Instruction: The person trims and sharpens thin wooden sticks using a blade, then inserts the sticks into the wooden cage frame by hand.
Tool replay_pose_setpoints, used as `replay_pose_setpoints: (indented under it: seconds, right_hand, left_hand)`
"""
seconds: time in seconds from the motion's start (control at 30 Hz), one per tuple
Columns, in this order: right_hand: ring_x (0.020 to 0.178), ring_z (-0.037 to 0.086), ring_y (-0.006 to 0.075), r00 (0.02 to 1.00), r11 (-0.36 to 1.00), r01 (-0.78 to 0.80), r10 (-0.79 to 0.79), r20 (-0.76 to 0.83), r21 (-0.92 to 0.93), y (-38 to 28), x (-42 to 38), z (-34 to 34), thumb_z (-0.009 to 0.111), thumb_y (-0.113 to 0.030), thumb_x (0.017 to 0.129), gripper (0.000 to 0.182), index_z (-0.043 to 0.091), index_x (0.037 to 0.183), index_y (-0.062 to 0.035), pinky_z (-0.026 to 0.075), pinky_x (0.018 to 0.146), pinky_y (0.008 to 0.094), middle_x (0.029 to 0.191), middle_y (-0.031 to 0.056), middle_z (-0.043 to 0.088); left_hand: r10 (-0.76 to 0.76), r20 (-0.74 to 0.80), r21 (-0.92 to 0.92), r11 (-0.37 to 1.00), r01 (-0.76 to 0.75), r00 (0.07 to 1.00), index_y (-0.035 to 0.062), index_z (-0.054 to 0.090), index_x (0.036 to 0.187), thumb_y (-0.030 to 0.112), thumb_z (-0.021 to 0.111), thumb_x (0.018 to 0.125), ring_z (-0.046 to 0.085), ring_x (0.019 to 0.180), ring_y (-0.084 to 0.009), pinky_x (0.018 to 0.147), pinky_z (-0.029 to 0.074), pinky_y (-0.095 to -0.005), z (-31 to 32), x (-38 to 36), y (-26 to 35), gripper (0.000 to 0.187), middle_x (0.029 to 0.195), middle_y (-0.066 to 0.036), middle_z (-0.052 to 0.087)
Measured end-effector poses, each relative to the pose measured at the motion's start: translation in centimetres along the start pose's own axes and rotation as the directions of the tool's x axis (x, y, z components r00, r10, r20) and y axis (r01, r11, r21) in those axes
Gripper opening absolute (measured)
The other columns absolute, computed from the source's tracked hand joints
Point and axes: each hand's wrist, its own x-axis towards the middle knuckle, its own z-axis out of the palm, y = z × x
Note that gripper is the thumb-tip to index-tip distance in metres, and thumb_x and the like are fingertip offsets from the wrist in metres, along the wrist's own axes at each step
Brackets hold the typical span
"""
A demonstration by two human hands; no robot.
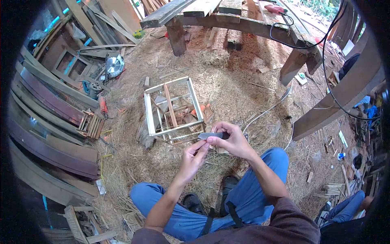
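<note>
In the head view my right hand (pixel 235 142) is closed around a small knife-like tool (pixel 208 136), with a flat grey blade that points left and a darker part at the fingers. My left hand (pixel 194 157) meets it from below left, thumb and fingers pinched together just under the blade's tip. Whatever lies between those fingertips is too small to make out. Just beyond both hands, a light wooden frame (pixel 170 106) of thin strips stands on the ground, with a browner slat across its top.
Wood shavings cover the ground. A heavy wooden bench (pixel 248 25) stands ahead, with a dark cable hanging at its right. A circular saw (pixel 115 66) and curved boards (pixel 50 162) are on the left. At lower right another person's leg (pixel 343 209) shows.
</note>
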Motion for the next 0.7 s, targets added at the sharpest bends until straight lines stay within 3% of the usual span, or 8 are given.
replay_pose_setpoints:
  seconds: [0.07, 0.23, 0.27, 0.37, 0.5, 0.7]
  right_hand:
    - [0.069, 0.055, 0.0025, 1.0, 1.0, 0.007, -0.008, -0.028, -0.017, 0.0, 0.2, -0.2, 0.08, -0.025, 0.086, 0.031, 0.064, 0.102, -0.0027, 0.042, 0.058, 0.0202, 0.077, -0.0041, 0.062]
    - [0.071, 0.059, 0.0061, 0.94, 0.996, 0.046, -0.015, -0.342, 0.081, 0.0, 1.7, -4.0, 0.071, -0.018, 0.093, 0.022, 0.062, 0.107, -0.0044, 0.044, 0.06, 0.0211, 0.08, 0.0026, 0.067]
    - [0.072, 0.059, 0.0066, 0.941, 0.999, 0.016, -0.004, -0.339, 0.034, -0.1, 1.4, -4.7, 0.072, -0.018, 0.092, 0.024, 0.061, 0.109, -0.0045, 0.044, 0.06, 0.0221, 0.081, 0.0031, 0.067]
    - [0.075, 0.061, 0.0093, 0.956, 0.995, -0.032, 0.002, -0.295, -0.097, -0.8, 1.3, -4.5, 0.075, -0.021, 0.09, 0.035, 0.058, 0.114, -0.0038, 0.046, 0.063, 0.026, 0.084, 0.0049, 0.067]
    - [0.085, 0.062, 0.0099, 1.0, 0.999, -0.023, 0.023, -0.019, 0.024, -0.8, 0.6, -0.3, 0.077, -0.023, 0.089, 0.039, 0.057, 0.113, -0.0004, 0.049, 0.073, 0.0269, 0.091, 0.005, 0.068]
    - [0.087, 0.057, 0.0066, 0.995, 0.985, -0.033, 0.017, 0.094, 0.169, 0.8, 0.4, 1.7, 0.076, -0.019, 0.09, 0.032, 0.058, 0.109, -0.0006, 0.047, 0.073, 0.0239, 0.095, 0.003, 0.065]
  left_hand:
    - [0.009, 0.006, 0.0, 1.0, -0.009, 1.0, 0.0034, 0.064, 0.127, 0.021, 0.058, 0.102, 0.035, 0.053, 0.0003, 0.045, 0.026, -0.0199, -0.1, 0.1, 0.3, 0.031, 0.071, 0.009, 0.048]
    - [0.004, 0.045, 0.03, 1.0, -0.005, 0.999, 0.0034, 0.058, 0.135, 0.021, 0.057, 0.103, 0.035, 0.054, 0.0005, 0.044, 0.026, -0.0191, -1.5, -0.2, -0.7, 0.037, 0.072, 0.009, 0.047]
    - [-0.002, 0.028, 0.0, 1.0, 0.002, 1.0, 0.0038, 0.057, 0.137, 0.021, 0.058, 0.103, 0.034, 0.053, 0.0005, 0.044, 0.026, -0.0189, -1.7, -0.3, -1.0, 0.038, 0.072, 0.009, 0.047]
    - [-0.021, -0.033, -0.06, 0.998, 0.019, 0.999, 0.0048, 0.055, 0.139, 0.022, 0.058, 0.102, 0.034, 0.053, 0.0003, 0.045, 0.026, -0.0185, -1.6, -0.2, -1.2, 0.041, 0.072, 0.01, 0.045]
    - [-0.041, -0.056, -0.109, 0.993, 0.035, 0.998, 0.0069, 0.054, 0.14, 0.023, 0.059, 0.102, 0.034, 0.054, -0.0008, 0.045, 0.026, -0.019, -1.4, 0.0, -1.2, 0.042, 0.071, 0.008, 0.045]
    - [-0.016, 0.02, -0.09, 0.996, 0.018, 1.0, 0.0077, 0.063, 0.129, 0.017, 0.056, 0.103, 0.035, 0.054, -0.0018, 0.045, 0.027, -0.0194, -2.0, 0.2, -2.5, 0.029, 0.069, 0.006, 0.046]
